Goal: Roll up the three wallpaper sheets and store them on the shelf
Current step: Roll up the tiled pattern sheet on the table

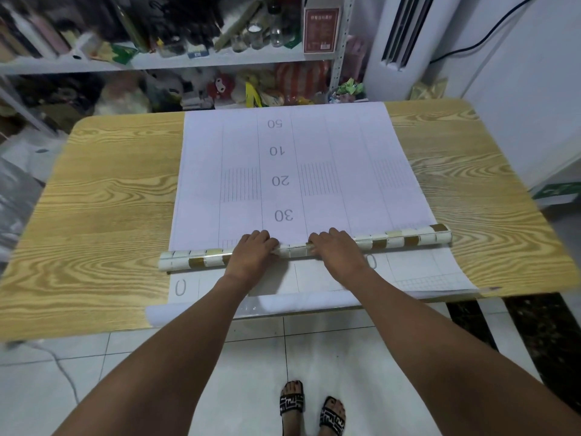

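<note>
A wallpaper sheet (283, 171) lies face down on the wooden table (103, 196), its white backing printed with grid lines and numbers. Its near part is wound into a roll (405, 239) with a white and gold tile pattern, lying across the table. My left hand (253, 247) and my right hand (334, 247) both press on the middle of that roll, palms down, fingers curled over it. Beneath it lies another white sheet (418, 275), whose near edge (301, 302) curls over the table's front edge.
A cluttered metal shelf (188, 62) stands behind the table, full of bottles, bags and soft toys. A white air conditioner unit (396, 42) stands at the back right. White floor tiles and my sandalled feet (311, 407) are below the table edge.
</note>
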